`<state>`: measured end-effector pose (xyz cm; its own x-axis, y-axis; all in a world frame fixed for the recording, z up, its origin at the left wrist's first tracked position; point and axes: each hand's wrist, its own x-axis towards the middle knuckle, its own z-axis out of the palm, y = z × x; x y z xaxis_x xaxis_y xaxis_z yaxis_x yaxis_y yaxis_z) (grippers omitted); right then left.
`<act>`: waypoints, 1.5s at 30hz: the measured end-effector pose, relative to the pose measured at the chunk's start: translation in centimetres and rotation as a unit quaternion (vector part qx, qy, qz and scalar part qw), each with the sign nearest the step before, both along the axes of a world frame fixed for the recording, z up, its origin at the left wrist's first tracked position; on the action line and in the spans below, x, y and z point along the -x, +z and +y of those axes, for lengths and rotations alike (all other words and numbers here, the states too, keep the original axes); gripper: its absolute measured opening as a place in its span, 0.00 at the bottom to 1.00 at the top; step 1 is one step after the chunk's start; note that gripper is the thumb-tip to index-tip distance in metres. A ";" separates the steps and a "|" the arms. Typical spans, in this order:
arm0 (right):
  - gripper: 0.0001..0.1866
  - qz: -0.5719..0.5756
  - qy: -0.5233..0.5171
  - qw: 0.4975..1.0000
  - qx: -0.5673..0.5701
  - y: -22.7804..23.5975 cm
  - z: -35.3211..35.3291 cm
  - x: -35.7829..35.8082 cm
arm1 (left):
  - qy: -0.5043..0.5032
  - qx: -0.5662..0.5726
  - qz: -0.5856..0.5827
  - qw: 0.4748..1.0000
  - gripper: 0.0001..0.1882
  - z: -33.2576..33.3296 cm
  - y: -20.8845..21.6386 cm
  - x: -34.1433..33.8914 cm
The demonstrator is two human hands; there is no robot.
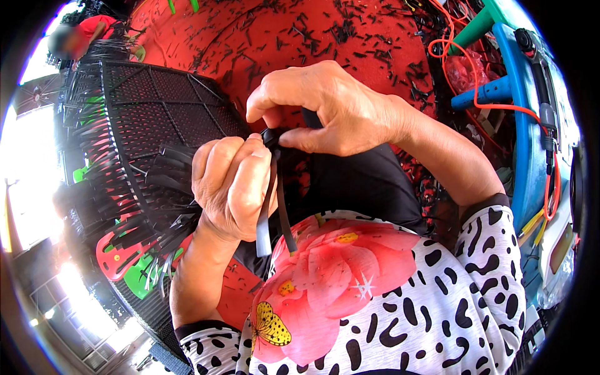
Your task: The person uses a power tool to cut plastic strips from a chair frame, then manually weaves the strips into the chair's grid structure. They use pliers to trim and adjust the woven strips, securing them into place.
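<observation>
My left hand (230, 181) is a fist around flat black strips. Two strip ends (265, 215) hang below it, and a small dark bend of strip (270, 137) pokes out at the top by the thumb. My right hand (334, 109) is beside that bend, with thumb and forefinger apart in a curved gap. The right thumb tip is close to the bend; whether it touches cannot be made out. Left of my fist, a bundle of black strips (172, 165) sticks out over a black woven mesh panel (147, 103).
Black scraps (294, 31) litter the red floor (206, 31). On the right are a blue plastic stool (528, 156) and an orange cable (494, 106). Red and green plastic pieces (122, 256) lie at left under strips. Another person in red (97, 28) is at the far left.
</observation>
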<state>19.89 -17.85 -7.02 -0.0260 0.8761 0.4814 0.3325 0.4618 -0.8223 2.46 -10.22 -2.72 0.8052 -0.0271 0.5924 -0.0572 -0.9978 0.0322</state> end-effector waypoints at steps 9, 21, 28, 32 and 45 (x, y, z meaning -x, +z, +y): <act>0.13 -0.066 -0.063 0.987 -0.135 -0.7 0.0 1.3 | -0.005 -0.012 -0.012 1.000 0.13 -0.1 0.0 0.6; 0.12 -0.100 0.015 0.995 0.025 2.1 1.2 0.7 | -0.024 -0.004 0.011 1.000 0.24 0.5 0.4 1.1; 0.11 -0.086 0.016 0.996 0.027 1.7 0.8 0.9 | -0.031 0.036 -0.020 0.999 0.20 -0.1 -0.1 0.7; 0.12 -0.093 0.000 0.996 -0.011 1.2 -0.1 1.5 | 0.005 0.075 0.009 0.997 0.14 -1.1 0.4 1.2; 0.15 -0.052 -0.129 0.986 -0.094 -0.7 -1.4 3.9 | 0.030 0.118 -0.066 0.990 0.24 -1.6 -2.4 3.1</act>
<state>15.98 -19.25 -7.71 0.1285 0.7553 0.6426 0.5363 0.4921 -0.6857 -0.66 -11.82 -5.15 0.7163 0.1698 0.6768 -0.0176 -0.9653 0.2607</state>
